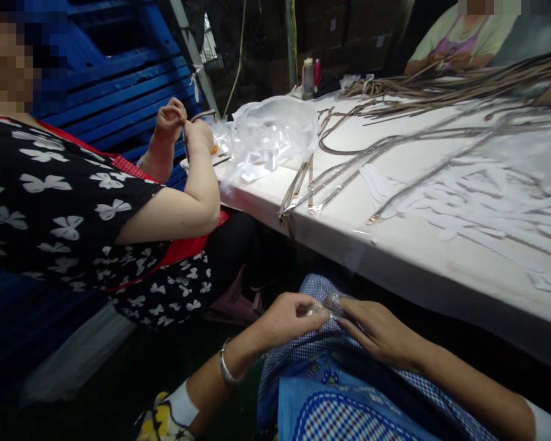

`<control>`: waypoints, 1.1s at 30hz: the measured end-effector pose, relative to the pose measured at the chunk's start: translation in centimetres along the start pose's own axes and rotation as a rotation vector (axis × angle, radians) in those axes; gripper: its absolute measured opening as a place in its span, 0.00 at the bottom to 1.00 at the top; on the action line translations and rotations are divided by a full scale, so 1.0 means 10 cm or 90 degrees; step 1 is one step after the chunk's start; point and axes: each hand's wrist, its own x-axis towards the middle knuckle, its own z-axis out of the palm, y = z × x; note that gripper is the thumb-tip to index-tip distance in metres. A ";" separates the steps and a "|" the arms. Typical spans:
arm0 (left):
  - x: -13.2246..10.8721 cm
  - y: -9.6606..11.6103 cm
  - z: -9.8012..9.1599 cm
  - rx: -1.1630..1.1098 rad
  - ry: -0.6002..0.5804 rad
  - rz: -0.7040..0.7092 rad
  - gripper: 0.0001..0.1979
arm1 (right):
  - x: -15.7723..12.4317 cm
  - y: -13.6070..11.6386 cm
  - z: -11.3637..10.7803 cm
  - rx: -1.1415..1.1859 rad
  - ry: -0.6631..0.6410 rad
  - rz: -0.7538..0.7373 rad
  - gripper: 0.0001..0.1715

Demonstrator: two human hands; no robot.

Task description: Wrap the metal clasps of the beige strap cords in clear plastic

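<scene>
Over my lap, my left hand (291,318) pinches a crumpled piece of clear plastic wrap (333,304) between thumb and fingers. My right hand (381,334) is closed on the other side of the same plastic, fingers pressed together. Something greyish seems to be bunched inside it, too small to name. Below both hands lies a blue checked apron (344,392). Beyond them, on the table, several brown straps (310,177) with metal ends lie in clear sleeves, some hanging over the edge.
The white table (330,239) runs across in front of me. On it are a plastic bag (275,131), white strips (482,202), a pile of brown straps (450,86) and a bottle (308,79). A co-worker (73,202) sits close at left, another person (463,40) across the table.
</scene>
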 end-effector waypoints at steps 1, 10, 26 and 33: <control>0.01 -0.02 -0.06 0.111 0.027 0.058 0.16 | 0.00 -0.03 0.01 0.062 -0.017 0.045 0.16; 0.09 -0.22 -0.08 0.515 0.000 0.422 0.24 | -0.05 -0.23 -0.02 0.733 -0.199 0.276 0.20; 0.11 -0.34 0.13 -0.040 0.098 0.132 0.17 | -0.08 -0.39 -0.13 0.770 0.084 0.176 0.28; 0.12 -0.19 0.42 -0.090 0.153 0.089 0.19 | 0.22 -0.47 -0.15 0.511 0.437 0.087 0.22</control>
